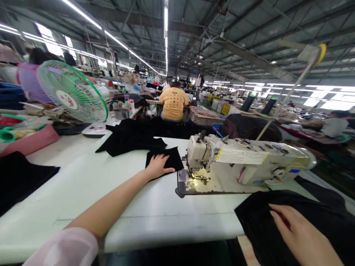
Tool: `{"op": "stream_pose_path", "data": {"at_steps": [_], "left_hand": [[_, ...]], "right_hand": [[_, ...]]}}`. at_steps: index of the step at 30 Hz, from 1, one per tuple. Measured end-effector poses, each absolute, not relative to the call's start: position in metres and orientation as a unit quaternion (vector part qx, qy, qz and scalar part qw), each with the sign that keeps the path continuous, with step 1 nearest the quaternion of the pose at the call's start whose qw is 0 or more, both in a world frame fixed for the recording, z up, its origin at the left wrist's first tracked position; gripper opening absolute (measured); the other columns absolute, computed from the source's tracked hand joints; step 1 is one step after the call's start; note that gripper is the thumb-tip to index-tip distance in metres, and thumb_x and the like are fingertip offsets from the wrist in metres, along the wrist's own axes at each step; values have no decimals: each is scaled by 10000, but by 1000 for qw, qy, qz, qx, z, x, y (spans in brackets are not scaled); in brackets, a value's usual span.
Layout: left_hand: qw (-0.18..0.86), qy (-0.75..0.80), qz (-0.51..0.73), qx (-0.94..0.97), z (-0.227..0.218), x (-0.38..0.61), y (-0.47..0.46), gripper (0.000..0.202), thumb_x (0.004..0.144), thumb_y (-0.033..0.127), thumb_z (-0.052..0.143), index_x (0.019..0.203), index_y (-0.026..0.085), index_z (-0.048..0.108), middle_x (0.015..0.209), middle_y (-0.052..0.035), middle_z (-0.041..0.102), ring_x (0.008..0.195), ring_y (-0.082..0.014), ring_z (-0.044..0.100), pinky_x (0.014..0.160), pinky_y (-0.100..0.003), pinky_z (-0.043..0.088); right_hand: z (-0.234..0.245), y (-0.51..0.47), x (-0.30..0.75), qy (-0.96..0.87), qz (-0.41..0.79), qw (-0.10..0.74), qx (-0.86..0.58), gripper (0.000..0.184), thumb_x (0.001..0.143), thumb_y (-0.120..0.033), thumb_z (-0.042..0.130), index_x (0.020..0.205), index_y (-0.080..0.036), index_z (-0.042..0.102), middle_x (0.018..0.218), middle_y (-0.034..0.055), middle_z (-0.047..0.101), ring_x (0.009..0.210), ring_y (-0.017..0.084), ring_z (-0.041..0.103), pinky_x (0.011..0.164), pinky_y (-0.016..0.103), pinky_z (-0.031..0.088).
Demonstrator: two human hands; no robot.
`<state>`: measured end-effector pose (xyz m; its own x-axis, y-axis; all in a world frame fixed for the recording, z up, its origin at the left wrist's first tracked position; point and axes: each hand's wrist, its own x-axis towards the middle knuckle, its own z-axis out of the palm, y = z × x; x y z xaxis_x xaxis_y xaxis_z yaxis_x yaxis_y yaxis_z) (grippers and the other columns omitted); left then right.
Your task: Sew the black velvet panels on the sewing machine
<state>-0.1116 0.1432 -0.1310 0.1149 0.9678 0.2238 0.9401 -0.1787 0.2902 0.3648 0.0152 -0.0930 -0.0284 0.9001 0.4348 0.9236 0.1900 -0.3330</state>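
Observation:
My left hand [158, 166] lies flat with fingers spread on a small black fabric piece [174, 157], left of the sewing machine [238, 159]. On the right, my right hand [298, 225] has its thumb and forefinger pinched on a larger black fabric [257, 221], which drapes over the table's front right edge. The machine's needle area [198, 176] is lit, and no cloth shows under it. Behind my left hand a crumpled black fabric pile [127, 138] rests on the pale table [91, 177].
A green-rimmed fan [72, 92] stands at the table's back left. Another black cloth [22, 177] lies at the left edge, near a pink fabric roll [33, 142]. A thread stand pole [291, 88] rises behind the machine. A person in a yellow shirt [174, 102] sits ahead.

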Motion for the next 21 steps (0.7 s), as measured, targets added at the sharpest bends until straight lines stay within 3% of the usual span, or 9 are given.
{"op": "stream_pose_path", "data": {"at_steps": [4, 9, 12, 17, 21], "left_hand": [[44, 634, 153, 757, -120, -159, 155, 763, 736, 600, 713, 1349, 164, 584, 1475, -199, 506, 1390, -380, 426, 1155, -511, 296], [28, 613, 134, 778, -113, -177, 157, 752, 735, 616, 698, 1288, 111, 629, 1426, -214, 552, 1334, -362, 502, 1122, -437, 377], [16, 599, 133, 790, -112, -171, 150, 710, 770, 612, 669, 1244, 84, 655, 1386, -225, 582, 1307, -359, 530, 1106, -415, 405], [-7, 588, 138, 797, -102, -149, 127, 564, 881, 561, 564, 1169, 94, 696, 1260, -222, 662, 1197, -374, 606, 1021, -468, 474], [-7, 537, 149, 831, -87, -111, 103, 506, 927, 559, 501, 1100, 143, 732, 1151, -169, 724, 1077, -347, 669, 960, -476, 507]], "right_hand": [[-108, 23, 403, -690, 69, 189, -695, 290, 645, -459, 512, 708, -234, 683, 803, 162, 749, 754, 364, 728, 732, 491, 579], [-110, 27, 394, -694, 78, 123, -705, 183, 654, -390, 448, 561, -267, 546, 604, 75, 673, 568, 263, 660, 584, 385, 492], [-110, 28, 400, -689, 72, 122, -711, 170, 645, -398, 457, 549, -264, 497, 572, 46, 638, 547, 236, 616, 575, 355, 449], [-118, 26, 409, -668, 153, 126, -717, 241, 652, -476, 526, 642, -248, 601, 648, 59, 665, 632, 260, 644, 628, 353, 475], [-108, 19, 387, -679, 57, 172, -711, 125, 622, -300, 527, 513, -254, 486, 632, 50, 583, 594, 232, 571, 610, 350, 404]]}}
